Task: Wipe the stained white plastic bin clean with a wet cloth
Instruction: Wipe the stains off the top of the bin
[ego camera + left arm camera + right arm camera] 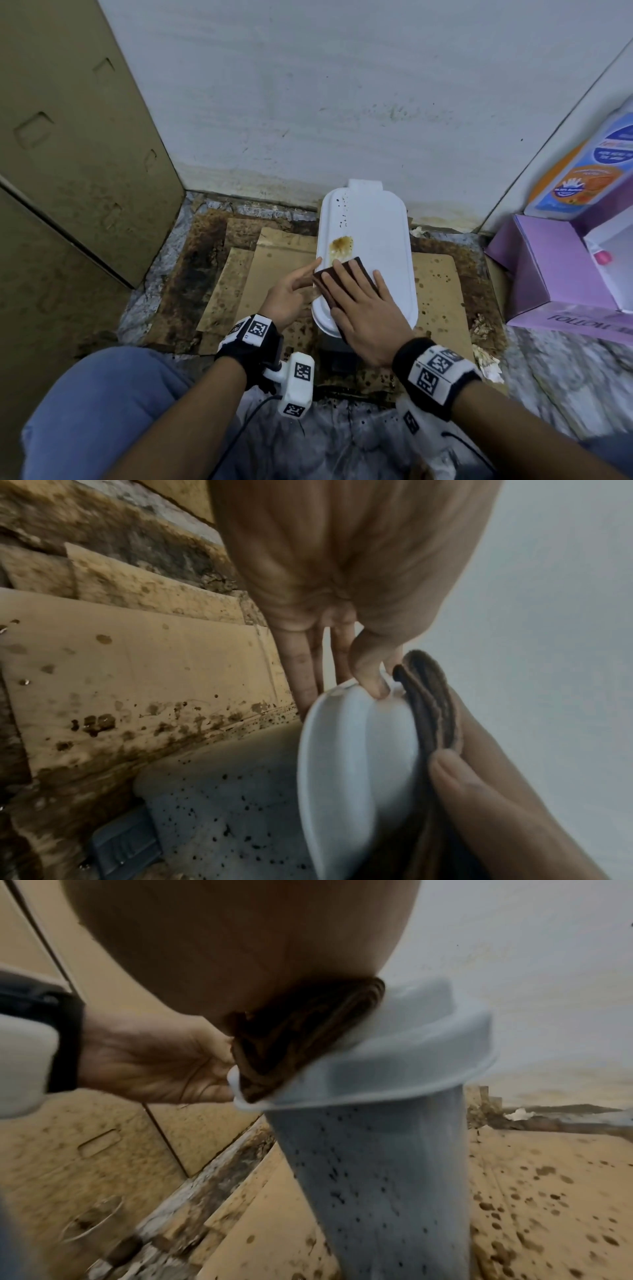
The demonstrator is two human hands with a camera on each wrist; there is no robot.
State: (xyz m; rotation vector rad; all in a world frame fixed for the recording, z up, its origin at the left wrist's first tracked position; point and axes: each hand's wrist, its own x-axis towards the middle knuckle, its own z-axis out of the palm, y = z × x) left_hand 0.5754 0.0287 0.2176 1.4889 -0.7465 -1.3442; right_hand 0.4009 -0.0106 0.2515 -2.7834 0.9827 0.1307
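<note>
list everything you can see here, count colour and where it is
bin: one, white, upright on the floor against the wall, its lid on top
stain: one brown patch on the lid's left side, dark specks beyond it
cloth: one, dark brown, folded, flat on the near part of the lid
cardboard sheets: several, tan, spattered, under and around the bin
cardboard box: one, tan, standing at left
purple box: one, open, at right
bottle: one, white with a blue and orange label, far right
left hand: fingers straight, touching the lid's left rim
right hand: flat, pressing on the cloth
</note>
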